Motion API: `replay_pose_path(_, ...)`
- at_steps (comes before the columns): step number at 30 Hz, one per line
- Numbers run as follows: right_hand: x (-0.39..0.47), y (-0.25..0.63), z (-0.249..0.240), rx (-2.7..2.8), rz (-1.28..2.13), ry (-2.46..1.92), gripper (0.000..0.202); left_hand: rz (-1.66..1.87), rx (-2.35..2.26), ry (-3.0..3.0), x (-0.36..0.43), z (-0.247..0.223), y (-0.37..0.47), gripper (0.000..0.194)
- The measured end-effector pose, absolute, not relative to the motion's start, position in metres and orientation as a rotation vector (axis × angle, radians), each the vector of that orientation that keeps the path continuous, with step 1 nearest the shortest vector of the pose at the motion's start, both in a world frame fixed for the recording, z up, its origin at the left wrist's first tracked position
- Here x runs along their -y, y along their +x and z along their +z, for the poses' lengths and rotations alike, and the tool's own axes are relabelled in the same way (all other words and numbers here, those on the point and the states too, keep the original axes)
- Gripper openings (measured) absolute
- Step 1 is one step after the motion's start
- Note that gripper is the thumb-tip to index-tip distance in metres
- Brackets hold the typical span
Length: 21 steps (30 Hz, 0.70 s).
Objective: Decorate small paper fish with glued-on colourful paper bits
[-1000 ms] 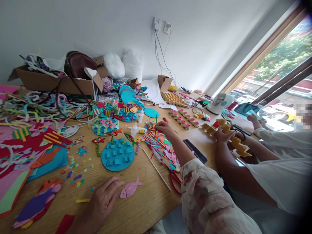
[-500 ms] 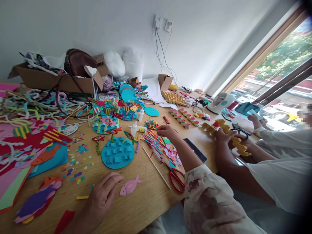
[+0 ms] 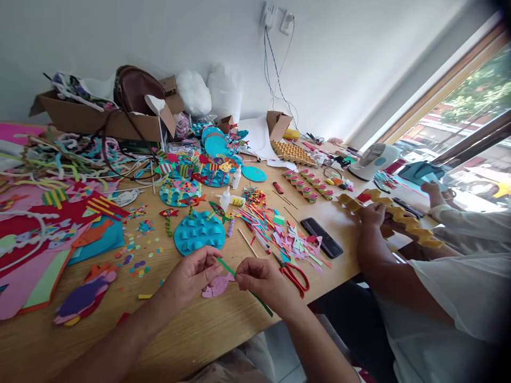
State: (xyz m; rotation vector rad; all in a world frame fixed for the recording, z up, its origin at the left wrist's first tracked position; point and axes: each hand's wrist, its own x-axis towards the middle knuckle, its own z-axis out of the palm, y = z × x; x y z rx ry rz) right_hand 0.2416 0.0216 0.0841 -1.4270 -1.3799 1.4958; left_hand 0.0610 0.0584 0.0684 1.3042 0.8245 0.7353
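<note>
A thin green strip point(image 3: 227, 266) stretches between my two hands above the table. My right hand point(image 3: 259, 279) pinches it near the middle, and its lower end hangs out below that hand. My left hand point(image 3: 195, 274) has its thumb and fingers together at the strip's upper end. Behind and below the hands lies a pink fish cutout point(image 3: 217, 287), partly covered by them. Just beyond is a round blue base point(image 3: 198, 234) with raised loops. Red-handled scissors point(image 3: 294, 277) lie right of my right hand.
Colourful paper strips point(image 3: 259, 226) and scraps point(image 3: 297, 239) lie beyond my right hand, near a black phone point(image 3: 321, 236). Fish cutouts point(image 3: 85, 295) are at the left. Glue bottles point(image 3: 224, 199) stand behind the blue base. At the right, a person's hand point(image 3: 373, 215) holds yellow zigzag cardboard point(image 3: 415, 226).
My right hand has come back from the strip pile with a green strip. My left hand has risen to meet it. The camera view has shifted a little.
</note>
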Motion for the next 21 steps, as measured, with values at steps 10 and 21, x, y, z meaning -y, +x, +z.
replay_pose_path(10,-0.005,0.235,0.064,1.231,1.565,-1.306,0.022,0.727,-0.934,1.378,-0.062,0.063,0.064,0.023)
replay_pose_path(21,0.026,0.222,0.025,1.316,1.282,-1.575,0.008,0.562,-1.033,1.695,-0.062,0.03,0.059,0.018)
